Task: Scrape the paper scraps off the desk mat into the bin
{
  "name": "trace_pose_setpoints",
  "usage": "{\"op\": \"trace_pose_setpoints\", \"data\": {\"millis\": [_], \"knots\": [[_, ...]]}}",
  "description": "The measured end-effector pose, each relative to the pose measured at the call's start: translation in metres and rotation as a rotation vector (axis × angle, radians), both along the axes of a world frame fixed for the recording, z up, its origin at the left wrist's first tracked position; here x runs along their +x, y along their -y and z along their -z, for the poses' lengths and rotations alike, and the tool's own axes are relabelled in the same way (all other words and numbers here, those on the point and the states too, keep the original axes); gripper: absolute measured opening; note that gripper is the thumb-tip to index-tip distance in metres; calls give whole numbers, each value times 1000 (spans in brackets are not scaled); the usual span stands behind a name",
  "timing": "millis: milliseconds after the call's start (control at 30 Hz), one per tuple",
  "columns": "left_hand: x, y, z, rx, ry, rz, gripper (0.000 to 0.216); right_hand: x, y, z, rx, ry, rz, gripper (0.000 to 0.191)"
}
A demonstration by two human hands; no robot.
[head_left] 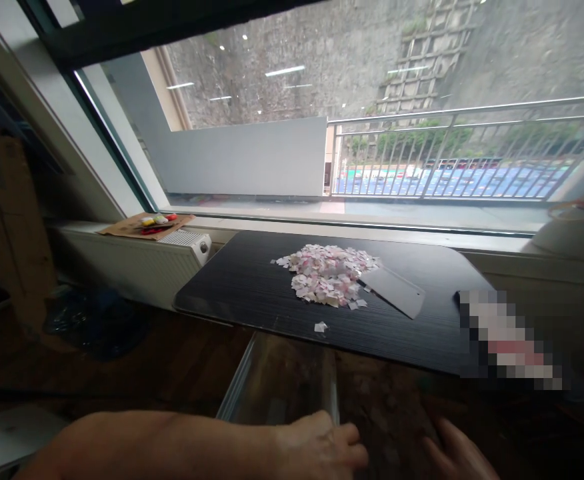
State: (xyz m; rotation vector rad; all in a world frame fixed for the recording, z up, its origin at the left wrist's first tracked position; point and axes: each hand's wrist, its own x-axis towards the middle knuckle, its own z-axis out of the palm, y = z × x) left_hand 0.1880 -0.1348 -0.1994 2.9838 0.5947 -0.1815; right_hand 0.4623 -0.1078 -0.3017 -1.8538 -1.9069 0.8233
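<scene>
My left hand (317, 443) reaches across the bottom of the view with its fingers curled down over the near right edge of a clear, see-through container (242, 380). The container is below the table's front edge, and its lower part is hidden behind my forearm. To the right, my right hand (459, 450) is partly cut off and smeared, with thumb and fingers apart and nothing visible in them. On the black table (242, 293) lies a heap of small white and pinkish paper-like pieces (327, 270). A flat grey scraper plate (397, 290) rests against the heap's right side.
One loose piece (321, 327) lies near the table's front edge. A blurred-out object (512, 340) is at the table's right end. Left of the table stands a white radiator (172, 267) with cardboard (147, 227) on it. A dark plastic bag (97, 323) is on the floor.
</scene>
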Motion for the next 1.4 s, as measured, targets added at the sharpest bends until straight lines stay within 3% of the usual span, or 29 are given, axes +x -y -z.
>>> {"op": "trace_pose_setpoints", "data": {"millis": [67, 167, 267, 467, 667, 833, 967, 1100, 1133, 1267, 1400], "knots": [[-5, 2, -6, 80, 32, -51, 4, 0, -4, 1, 50, -63, 38, 40], [-16, 1, -21, 115, 27, -134, 13, -1, -6, -6, 50, -75, 69, 37], [-32, -4, -35, 81, 24, -217, 22, -6, -8, -14, -10, -41, 63, 30], [-61, -21, -53, -9, 153, -486, 14, -6, -9, -22, -45, -115, 73, 31], [-75, -39, -51, 5, 205, -599, 11, -12, -10, -31, -106, -76, 39, 49], [-80, -46, -50, 52, 289, -608, 11, -27, -10, -42, -187, 105, -12, 47], [-83, -51, -55, 117, 361, -686, 13, -18, -6, -56, -116, 221, -19, 51], [-77, -61, -52, 117, 389, -774, 13, -18, -12, -87, 45, 206, 84, 54], [-73, -64, -50, 105, 392, -783, 15, -26, -17, -96, 121, 157, 56, 50], [-59, -73, -43, 69, 364, -783, 23, -85, -48, -126, 430, -8, -301, 37], [-53, -79, -39, 14, 392, -845, 19, -139, -83, -138, 333, 116, -505, 35]]}}
